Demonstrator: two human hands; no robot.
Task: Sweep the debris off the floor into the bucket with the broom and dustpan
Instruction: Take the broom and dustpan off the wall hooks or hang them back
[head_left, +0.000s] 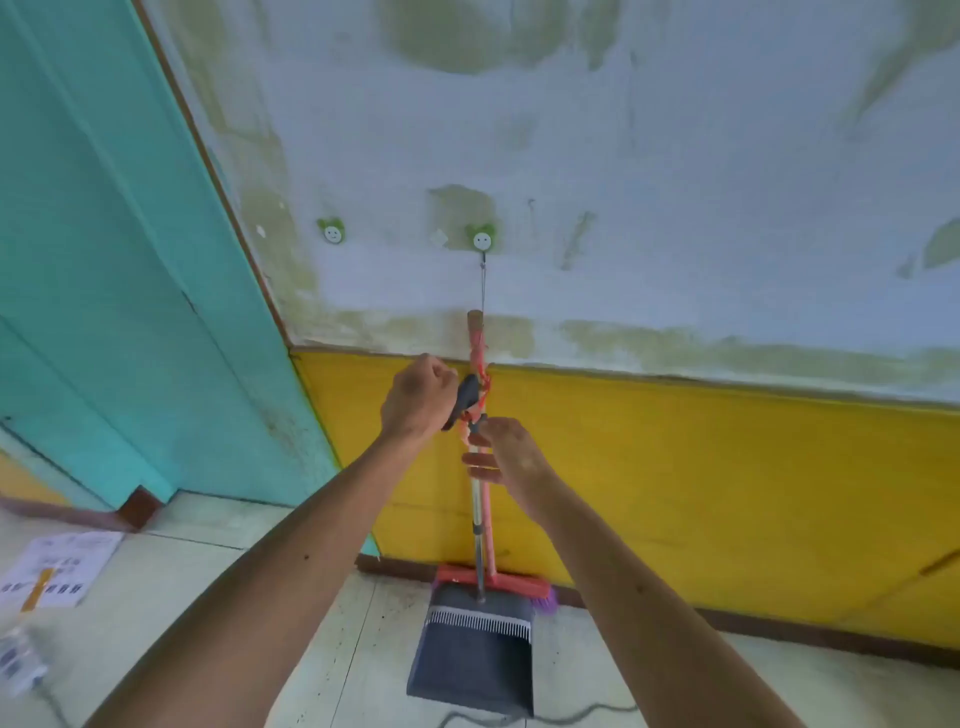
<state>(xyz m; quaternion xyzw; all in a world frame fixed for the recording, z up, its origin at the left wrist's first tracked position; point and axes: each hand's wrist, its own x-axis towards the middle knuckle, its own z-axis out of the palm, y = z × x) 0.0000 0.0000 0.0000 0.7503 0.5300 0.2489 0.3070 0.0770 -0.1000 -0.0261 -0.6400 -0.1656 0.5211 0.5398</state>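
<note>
A broom with a pink handle (489, 525) and red head (511, 581) hangs against the yellow wall by a cord from a smiley hook (482, 240). In front of it stands a grey dustpan (475, 657) with a metal pole, its pan resting on the floor. My left hand (418, 397) is closed around the dustpan's dark grip (466, 395) at the pole's top. My right hand (511, 457) holds the two poles just below that grip, fingers curled around them. No bucket is in view.
A teal door (119, 291) stands to the left. Papers (62, 566) and a small clear bottle (18, 660) lie on the tiled floor at the lower left. A dark cable (571, 716) runs along the floor under the dustpan. A second smiley hook (332, 233) is on the wall.
</note>
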